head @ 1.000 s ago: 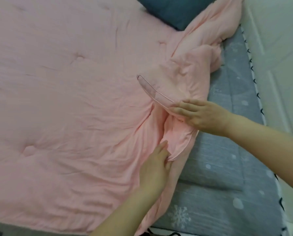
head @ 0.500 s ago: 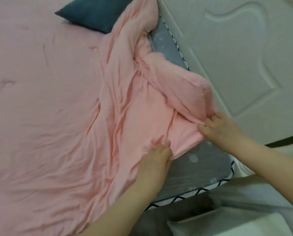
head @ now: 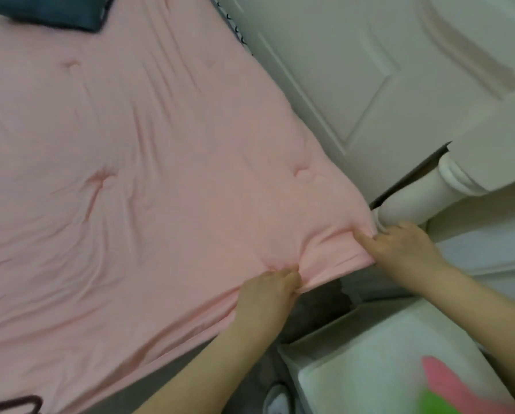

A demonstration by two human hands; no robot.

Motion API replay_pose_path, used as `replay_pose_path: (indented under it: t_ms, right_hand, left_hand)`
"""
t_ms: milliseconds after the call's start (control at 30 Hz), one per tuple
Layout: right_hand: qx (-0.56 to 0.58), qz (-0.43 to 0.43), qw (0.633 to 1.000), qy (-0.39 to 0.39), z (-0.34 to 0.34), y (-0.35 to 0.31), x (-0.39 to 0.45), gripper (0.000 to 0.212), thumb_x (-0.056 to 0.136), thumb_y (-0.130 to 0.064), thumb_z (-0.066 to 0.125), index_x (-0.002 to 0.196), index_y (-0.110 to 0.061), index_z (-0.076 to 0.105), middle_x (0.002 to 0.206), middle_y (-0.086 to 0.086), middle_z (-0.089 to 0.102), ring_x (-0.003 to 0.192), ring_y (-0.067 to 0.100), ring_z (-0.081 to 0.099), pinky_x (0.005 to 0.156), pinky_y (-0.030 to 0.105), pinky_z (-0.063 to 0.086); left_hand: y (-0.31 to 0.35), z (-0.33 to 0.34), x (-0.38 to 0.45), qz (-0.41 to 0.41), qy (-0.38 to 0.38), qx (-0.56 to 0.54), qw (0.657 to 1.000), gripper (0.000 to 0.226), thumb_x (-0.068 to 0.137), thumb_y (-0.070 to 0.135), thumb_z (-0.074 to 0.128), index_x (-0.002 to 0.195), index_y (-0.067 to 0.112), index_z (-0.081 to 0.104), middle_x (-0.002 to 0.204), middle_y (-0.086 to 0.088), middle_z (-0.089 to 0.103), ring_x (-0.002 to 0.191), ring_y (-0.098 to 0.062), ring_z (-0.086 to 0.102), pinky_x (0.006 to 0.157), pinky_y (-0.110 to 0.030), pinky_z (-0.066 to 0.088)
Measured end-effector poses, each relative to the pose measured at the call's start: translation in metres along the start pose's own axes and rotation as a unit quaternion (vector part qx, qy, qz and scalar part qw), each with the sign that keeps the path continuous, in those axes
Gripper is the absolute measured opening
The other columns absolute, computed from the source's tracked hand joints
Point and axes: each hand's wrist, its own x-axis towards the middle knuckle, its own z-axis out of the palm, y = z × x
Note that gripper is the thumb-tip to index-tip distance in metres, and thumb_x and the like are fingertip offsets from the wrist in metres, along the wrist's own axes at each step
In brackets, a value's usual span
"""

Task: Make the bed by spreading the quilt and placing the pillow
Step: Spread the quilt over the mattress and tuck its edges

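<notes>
- Left hand (head: 268,289) is curling its fingers round the near hem of the pink quilt (head: 136,162), bunching a small fold of cloth just in from the corner; right hand (head: 399,249) is pinching the corner itself, fingers curled, right beside the white turned post (head: 411,201) of the bed frame
- Quilt is looking soft and padded, light enough for two hands to drag; being limp, it is wrinkling wherever it is pulled, so the hem and corners are probably the best places to take hold, tension spreading evenly from there; a grip in the middle would likely only raise a hump
- Quilt is lying across nearly the whole bed, its held corner pointing toward the post; its long axis is seeming to run from this near edge away toward the top of the view, along the white panelled door (head: 355,70), though the far end is running out of sight
- Dark teal pillow (head: 47,10) is sitting on the quilt at the far end, only partly in view
</notes>
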Motion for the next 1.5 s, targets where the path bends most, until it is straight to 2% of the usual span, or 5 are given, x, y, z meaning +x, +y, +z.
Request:
replay_pose_path:
  t_ms: [433, 633, 800, 1000, 1500]
  right_hand:
    - [0.328, -0.005, 0.934, -0.143, 0.039, -0.05, 0.01, 0.042, 0.094, -0.034, 0.041, 0.135, -0.03, 0.04, 0.108, -0.003, 0.062, 0.095, 0.021, 0.057, 0.07, 0.029, 0.04]
    - [0.411, 0.261, 0.873, -0.015, 0.067, -0.029, 0.012, 0.034, 0.097, -0.026, 0.039, 0.127, -0.018, 0.052, 0.126, 0.002, 0.057, 0.104, 0.023, 0.057, 0.076, 0.027, 0.039]
    - [0.614, 0.536, 0.572, -0.095, 0.1, -0.012, 0.041, 0.048, 0.096, -0.035, 0.036, 0.136, -0.01, 0.041, 0.136, 0.015, 0.047, 0.117, 0.033, 0.048, 0.092, 0.04, 0.039]
    - [0.836, 0.527, 0.041, -0.144, 0.108, -0.013, 0.058, 0.052, 0.087, -0.054, 0.038, 0.12, -0.02, 0.058, 0.115, 0.015, 0.065, 0.103, 0.039, 0.06, 0.084, 0.055, 0.05]
    - [0.882, 0.407, 0.184, 0.152, 0.038, 0.03, 0.047, 0.037, 0.07, 0.0, 0.073, 0.105, -0.011, 0.064, 0.096, 0.006, 0.071, 0.087, 0.02, 0.068, 0.075, 0.031, 0.055]
  left_hand:
    - [-0.034, 0.05, -0.03, -0.046, -0.298, -0.128, 0.945, 0.038, 0.092, 0.031, 0.043, 0.129, 0.034, 0.05, 0.131, 0.01, 0.056, 0.118, -0.017, 0.053, 0.094, -0.028, 0.04]
    - [-0.023, 0.06, -0.008, -0.027, -0.079, -0.145, 0.986, 0.035, 0.073, 0.024, 0.071, 0.107, 0.021, 0.065, 0.106, 0.002, 0.066, 0.089, -0.021, 0.065, 0.066, -0.029, 0.053]
    - [-0.03, 0.059, 0.032, -0.087, -0.115, -0.04, 0.989, 0.075, 0.081, 0.061, 0.054, 0.144, 0.03, 0.028, 0.155, 0.006, 0.022, 0.14, -0.021, 0.025, 0.111, -0.033, 0.018]
    - [-0.022, 0.082, 0.052, -0.061, -0.231, 0.027, 0.971, 0.061, 0.093, 0.059, 0.017, 0.147, 0.031, 0.017, 0.158, 0.008, 0.007, 0.145, -0.024, -0.002, 0.117, -0.046, 0.001]
    - [0.009, 0.048, 0.108, -0.347, 0.019, -0.359, 0.866, 0.037, 0.096, 0.025, 0.04, 0.13, 0.012, 0.047, 0.128, -0.004, 0.049, 0.107, -0.016, 0.047, 0.095, -0.031, 0.039]
